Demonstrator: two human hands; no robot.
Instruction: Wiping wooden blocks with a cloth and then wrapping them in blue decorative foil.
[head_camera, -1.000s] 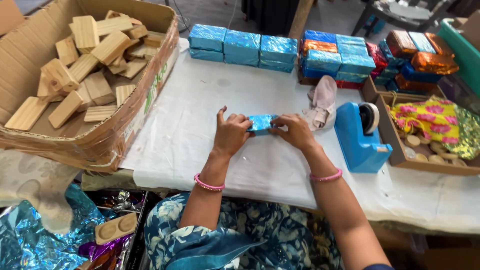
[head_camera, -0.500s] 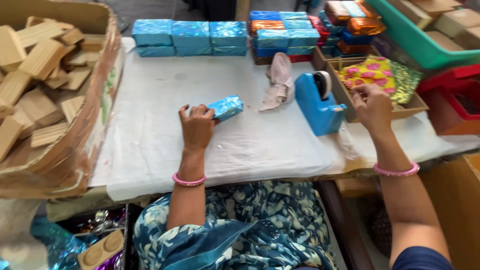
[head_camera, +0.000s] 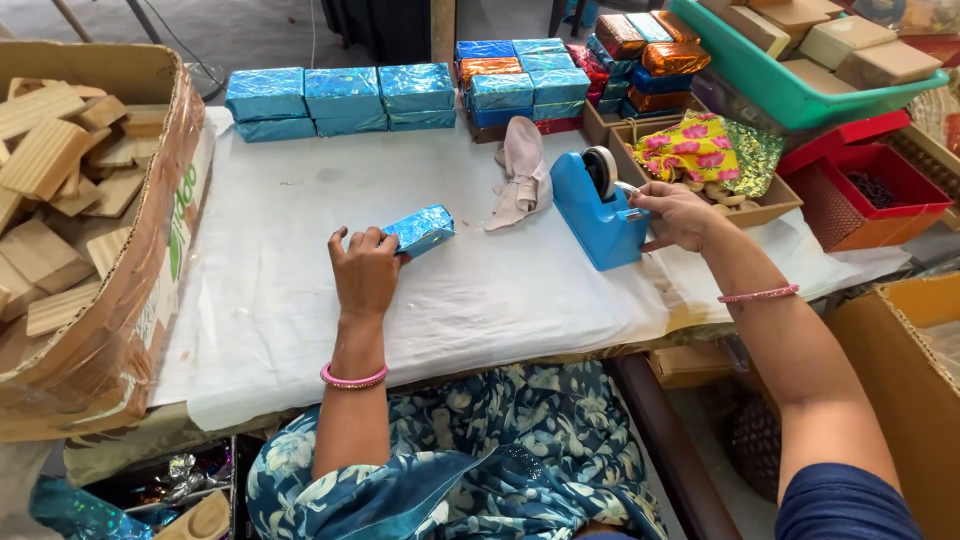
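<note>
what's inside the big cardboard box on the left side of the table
The cardboard box holds a loose heap of plain wooden blocks, some ridged, lying at all angles. Only the top layer shows; the box wall and frame edge hide whatever lies deeper.

A desk (head_camera: 300, 260) under white sheeting carries a blue foil-wrapped block (head_camera: 422, 229), blue tape dispenser (head_camera: 597, 213), crumpled beige cloth (head_camera: 522, 170) and stacked blue foil-wrapped boxes (head_camera: 340, 98) (along its far edge).
</note>
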